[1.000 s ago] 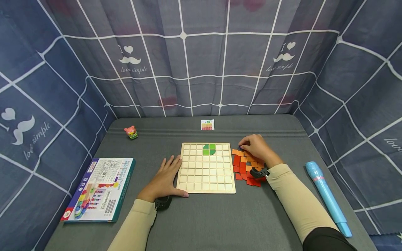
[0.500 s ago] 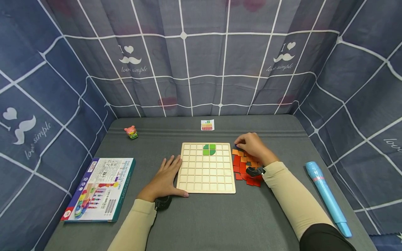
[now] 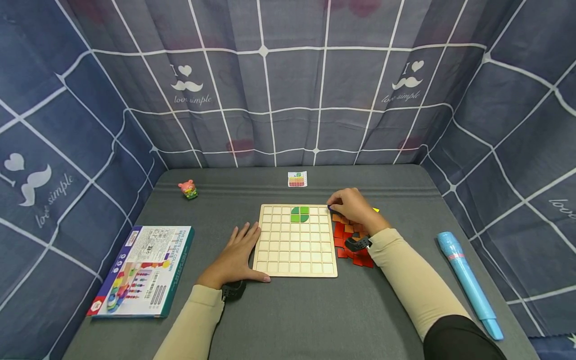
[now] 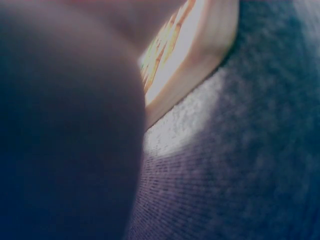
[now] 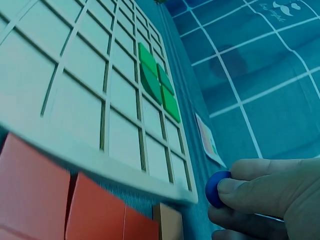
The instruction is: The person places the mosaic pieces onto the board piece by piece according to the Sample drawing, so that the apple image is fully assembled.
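A wooden grid board [image 3: 294, 250] lies flat in the middle of the table. Four-part is the wrong count to give, so several green tiles [image 3: 299, 215] sit together in its far rows. My left hand [image 3: 234, 257] rests at the board's left side, fingers spread, thumb by the near left corner. At the far right corner, my right hand [image 3: 353, 206] pinches a small round blue piece [image 5: 214, 189] between thumb and fingers. Red tiles [image 3: 344, 242] and orange tiles [image 3: 348, 228] lie in a loose pile right of the board, partly hidden under the right wrist.
Behind the board lies a small printed card [image 3: 297, 179]. A pink-headed toy figure [image 3: 188, 189] stands at the back left, above a flat box [image 3: 141, 272]. A light blue tube [image 3: 470, 285] lies at the right. Grid-patterned curtains [image 3: 292, 100] surround the table.
My right hand has moved left with the blue piece, from over the tile pile to the board's far right corner. A yellow piece now shows behind the wrist. The left hand stays put.
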Tool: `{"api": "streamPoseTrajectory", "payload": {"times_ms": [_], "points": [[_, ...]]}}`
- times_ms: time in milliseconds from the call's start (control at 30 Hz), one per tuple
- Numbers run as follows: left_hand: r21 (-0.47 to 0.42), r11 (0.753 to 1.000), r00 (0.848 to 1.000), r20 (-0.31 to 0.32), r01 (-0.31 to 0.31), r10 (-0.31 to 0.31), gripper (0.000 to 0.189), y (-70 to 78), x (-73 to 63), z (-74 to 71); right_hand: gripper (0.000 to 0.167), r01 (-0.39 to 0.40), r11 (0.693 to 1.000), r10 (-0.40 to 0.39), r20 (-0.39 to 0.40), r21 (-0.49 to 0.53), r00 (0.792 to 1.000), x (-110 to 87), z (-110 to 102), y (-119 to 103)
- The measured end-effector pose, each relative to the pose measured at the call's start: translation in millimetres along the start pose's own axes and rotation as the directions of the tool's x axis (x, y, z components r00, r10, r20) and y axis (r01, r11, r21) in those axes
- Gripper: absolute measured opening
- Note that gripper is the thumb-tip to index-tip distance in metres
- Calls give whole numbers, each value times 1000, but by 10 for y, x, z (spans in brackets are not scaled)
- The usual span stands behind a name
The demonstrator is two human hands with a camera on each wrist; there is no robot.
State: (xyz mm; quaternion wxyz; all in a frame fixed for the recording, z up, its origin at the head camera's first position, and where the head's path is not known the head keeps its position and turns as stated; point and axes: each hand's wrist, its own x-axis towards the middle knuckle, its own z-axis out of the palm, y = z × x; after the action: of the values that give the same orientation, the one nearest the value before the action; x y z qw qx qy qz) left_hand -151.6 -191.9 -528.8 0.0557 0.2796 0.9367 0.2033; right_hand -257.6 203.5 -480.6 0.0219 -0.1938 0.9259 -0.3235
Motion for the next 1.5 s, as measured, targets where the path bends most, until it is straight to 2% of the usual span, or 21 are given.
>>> {"api": "streamPoseTrajectory", "payload": {"times_ms": [267,500,733,1033,1300,1500], "points": [[-4,1000,1000,5,1,-1,148,-7,6,-4,11,16,999,-15,-19,29,1000,73,88,-133],[-9,1000,1000,2,-8,8,147,-11,0,1,10,66,998,-66,-27,20,997,147,202,-215],[-15,1000,1000,-3,-11,11,147,-14,-3,7,9,76,996,-77,7,43,997,195,284,-327],[-20,1000,1000,-11,-9,9,147,-5,-8,-7,8,144,989,-144,14,-16,990,272,417,-435],[-20,1000,1000,0,0,0,146,-4,-9,-10,8,162,987,-163,57,13,985,316,553,-596],[-13,1000,1000,8,-1,1,147,-15,-3,-4,7,182,982,-184,58,41,981,350,686,-711]]}}
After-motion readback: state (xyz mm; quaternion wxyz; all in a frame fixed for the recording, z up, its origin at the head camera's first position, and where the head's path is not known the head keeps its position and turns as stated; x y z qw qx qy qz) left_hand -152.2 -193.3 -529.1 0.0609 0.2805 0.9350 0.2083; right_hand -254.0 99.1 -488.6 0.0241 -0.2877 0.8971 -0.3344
